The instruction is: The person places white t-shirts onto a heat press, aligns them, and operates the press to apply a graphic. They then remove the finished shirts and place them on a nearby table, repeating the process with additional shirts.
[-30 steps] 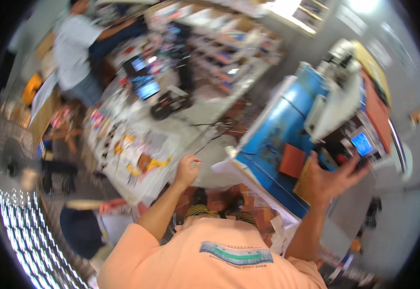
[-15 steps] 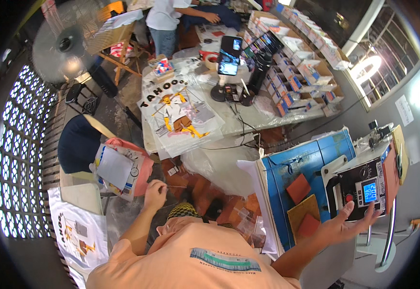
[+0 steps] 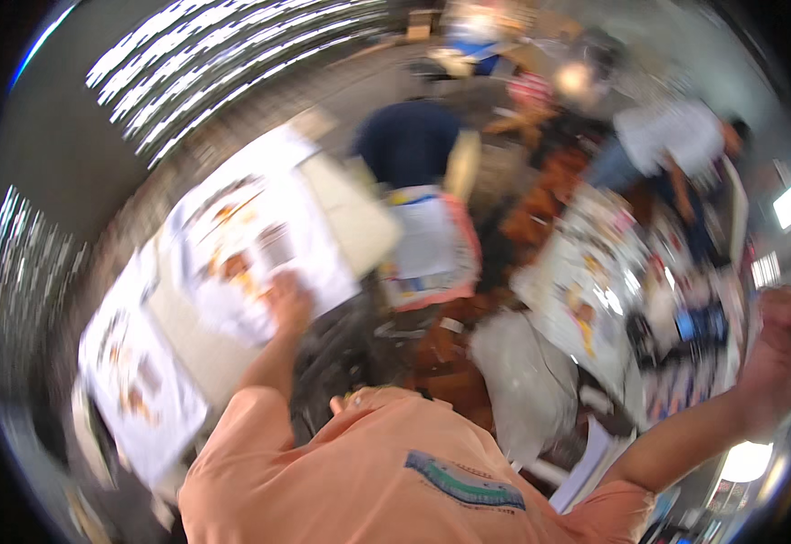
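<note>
My left hand (image 3: 288, 304) reaches over a white T-shirt (image 3: 309, 249) with a coloured figure print, spread on a pale board. The hand is at the shirt's lower part; its fingers look stretched out, though somewhat blurred. Another printed white T-shirt (image 3: 146, 394) lies nearer and to the left. My right hand (image 3: 779, 349) is raised at the far right with its arm stretched out. Motion smears its fingers, so their grip and anything in them cannot be made out.
A dark blue chair back (image 3: 406, 140) stands beyond a pink container (image 3: 461, 245) with papers on it. To the right are a table with printed clear sheets (image 3: 581, 290) and a translucent plastic bag (image 3: 522, 385). Another person (image 3: 672, 136) bends over at the far right.
The view has swung left, bringing the T-shirts nearer the middle and the press out of sight. My left hand has moved onto a shirt; my right hand has left the press's control panel.
</note>
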`<act>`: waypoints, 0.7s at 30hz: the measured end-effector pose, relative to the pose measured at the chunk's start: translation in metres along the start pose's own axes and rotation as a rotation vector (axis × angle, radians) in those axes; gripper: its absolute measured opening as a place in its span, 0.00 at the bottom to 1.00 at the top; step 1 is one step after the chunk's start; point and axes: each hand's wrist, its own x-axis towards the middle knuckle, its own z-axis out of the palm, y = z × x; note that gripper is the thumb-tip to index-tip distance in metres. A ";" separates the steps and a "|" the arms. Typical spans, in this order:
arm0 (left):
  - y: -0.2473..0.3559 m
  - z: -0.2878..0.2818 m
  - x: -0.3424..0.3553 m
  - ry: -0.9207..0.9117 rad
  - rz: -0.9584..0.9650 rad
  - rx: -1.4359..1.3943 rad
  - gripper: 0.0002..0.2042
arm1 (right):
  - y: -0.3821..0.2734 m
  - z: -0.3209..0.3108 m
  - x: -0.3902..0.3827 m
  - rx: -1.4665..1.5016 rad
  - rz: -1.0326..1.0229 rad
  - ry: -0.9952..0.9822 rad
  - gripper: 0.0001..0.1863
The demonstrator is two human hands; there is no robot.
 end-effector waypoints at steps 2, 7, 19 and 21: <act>0.009 -0.018 -0.023 0.023 -0.060 -0.057 0.34 | 0.101 0.129 0.008 -0.047 0.205 0.007 0.20; -0.010 -0.035 -0.050 0.246 -0.071 -0.465 0.33 | 0.210 0.480 -0.057 0.021 0.250 -0.604 0.09; -0.033 -0.056 -0.080 0.273 -0.158 -0.235 0.19 | 0.273 0.652 -0.091 -0.021 -0.450 -0.965 0.08; -0.034 -0.058 -0.081 0.255 -0.161 -0.216 0.19 | 0.274 0.662 -0.072 0.100 -0.328 -0.989 0.09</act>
